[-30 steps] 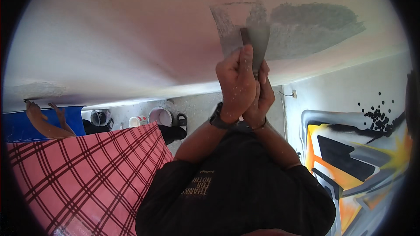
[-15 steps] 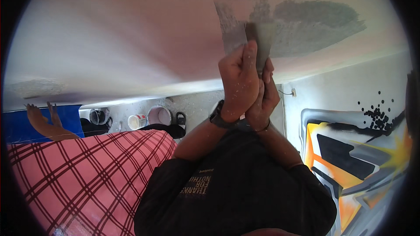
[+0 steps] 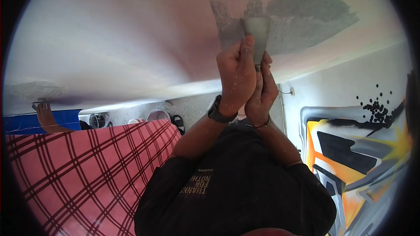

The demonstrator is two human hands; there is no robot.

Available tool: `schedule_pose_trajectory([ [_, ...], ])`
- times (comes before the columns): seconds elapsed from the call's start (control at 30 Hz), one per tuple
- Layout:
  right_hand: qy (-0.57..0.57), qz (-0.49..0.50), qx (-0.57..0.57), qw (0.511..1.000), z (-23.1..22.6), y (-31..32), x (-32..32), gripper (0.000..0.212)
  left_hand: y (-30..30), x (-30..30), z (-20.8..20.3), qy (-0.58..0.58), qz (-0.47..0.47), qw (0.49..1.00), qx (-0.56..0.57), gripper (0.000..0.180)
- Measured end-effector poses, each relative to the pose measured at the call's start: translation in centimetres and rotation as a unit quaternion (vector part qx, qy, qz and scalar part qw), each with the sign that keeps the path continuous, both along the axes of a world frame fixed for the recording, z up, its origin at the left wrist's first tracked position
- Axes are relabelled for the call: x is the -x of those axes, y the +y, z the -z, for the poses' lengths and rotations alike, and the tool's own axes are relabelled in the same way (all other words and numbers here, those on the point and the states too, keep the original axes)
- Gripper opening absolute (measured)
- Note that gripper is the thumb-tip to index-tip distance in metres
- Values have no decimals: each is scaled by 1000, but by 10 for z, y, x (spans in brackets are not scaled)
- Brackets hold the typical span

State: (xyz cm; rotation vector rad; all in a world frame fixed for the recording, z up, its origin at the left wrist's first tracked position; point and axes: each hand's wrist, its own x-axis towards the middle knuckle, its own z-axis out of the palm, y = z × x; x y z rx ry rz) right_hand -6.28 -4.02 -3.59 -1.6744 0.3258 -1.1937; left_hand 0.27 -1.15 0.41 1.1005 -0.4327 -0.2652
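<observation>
A putty knife (image 3: 258, 29) with a wide, pale blade stands against the wall (image 3: 144, 30) over a rough grey patch of filler (image 3: 302, 24). My left hand (image 3: 237, 74) is closed along the left side of the blade, its thumb pointing up, with a dark watch on the wrist. Lower and to the right, my right hand (image 3: 262, 94) is closed about the handle end of the same knife. The handle is mostly hidden between my hands. Pale specks of filler dot both hands.
At the left, a co-worker in pink plaid cloth (image 3: 87, 166) holds a flat tool (image 3: 36, 105) to the wall below another grey patch (image 3: 39, 89). Behind lie a bucket (image 3: 158, 115) and a black sandal (image 3: 177, 122). A painted mural (image 3: 350, 148) covers the right wall.
The blade has tipped so its pale face shows more; my hands have shifted slightly. The co-worker's hand has risen to the wall, and the plaid cloth now hides more of the buckets.
</observation>
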Motion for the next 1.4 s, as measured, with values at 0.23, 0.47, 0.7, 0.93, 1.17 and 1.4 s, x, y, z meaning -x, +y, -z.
schedule_pose_trajectory([
  [0.23, 35, -120, -96, 987, 19, -9, 16, 33, 33, -12, 25, -424, -328, 819, -204, 18],
  [0.47, -11, -173, -83, 981, 35, -26, 9, 43, 26, -51, 15, -743, -193, 561, -309, 37],
  [0.7, -58, -135, -100, 984, 49, -8, 2, 45, 27, -58, 9, -761, -135, 593, -227, 29],
  [0.93, -82, -110, -54, 989, 47, -17, -1, 43, 25, -70, -3, -830, -111, 526, -151, 21],
  [1.17, -64, -110, 6, 992, 52, -15, -7, 45, 29, -73, -3, -838, -128, 500, -176, 21],
  [1.4, -98, -70, 9, 993, 42, -15, -10, 40, 26, -75, 3, -837, -163, 501, -149, 19],
])
